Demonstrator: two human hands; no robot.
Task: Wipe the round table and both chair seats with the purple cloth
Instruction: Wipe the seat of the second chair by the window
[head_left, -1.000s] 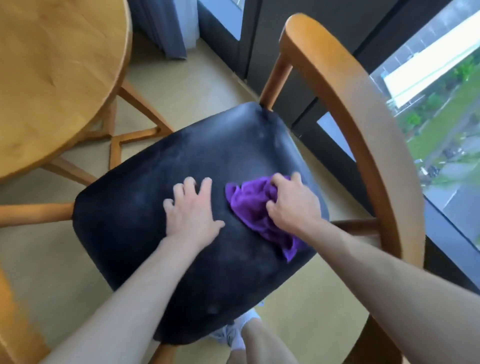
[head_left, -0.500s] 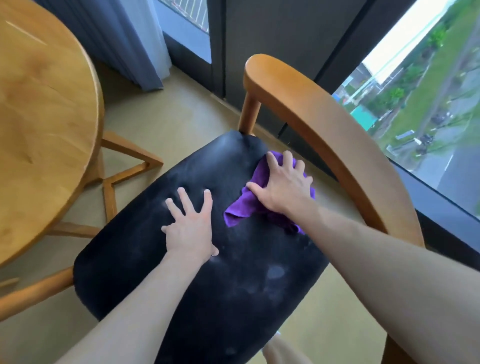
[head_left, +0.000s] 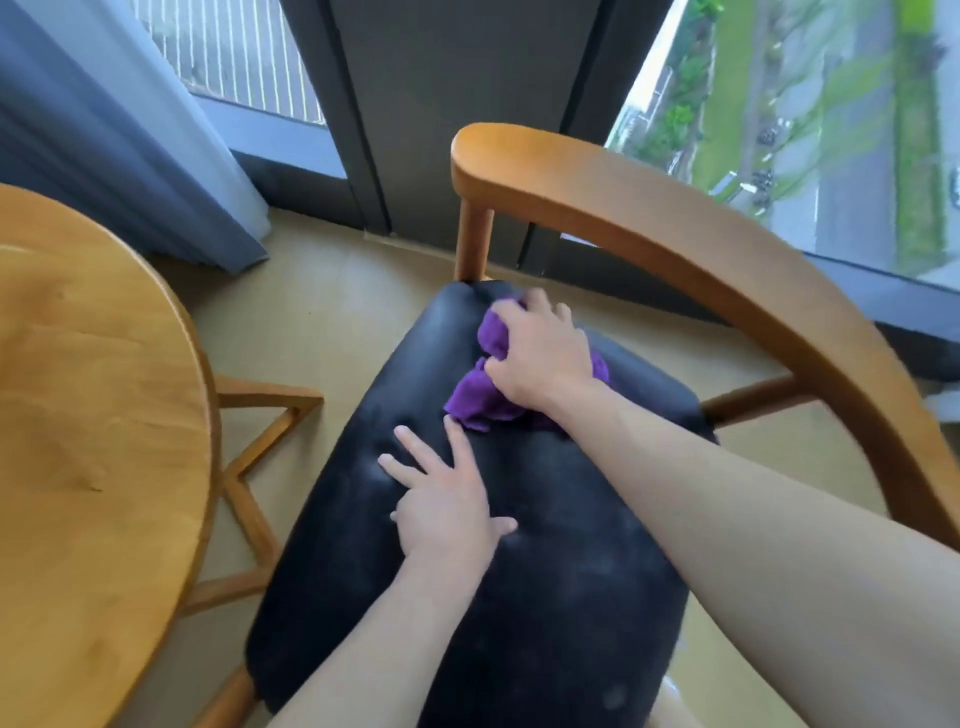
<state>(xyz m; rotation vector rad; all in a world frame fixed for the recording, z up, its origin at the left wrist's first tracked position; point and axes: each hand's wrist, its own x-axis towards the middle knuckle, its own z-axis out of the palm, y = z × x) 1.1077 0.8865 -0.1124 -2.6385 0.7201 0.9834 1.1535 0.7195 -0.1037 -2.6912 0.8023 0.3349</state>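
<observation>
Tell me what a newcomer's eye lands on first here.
The purple cloth, bunched under the right hand at the far end of the black chair seat. Next, the left hand spread flat mid-seat, and the round wooden table at left.

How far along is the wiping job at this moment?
Done: cannot tell; the round table shows no cloth or wet trace. In hand: the right hand presses the purple cloth on the black chair seat near its back; the left hand braces flat. Left: second chair, unseen.
</observation>
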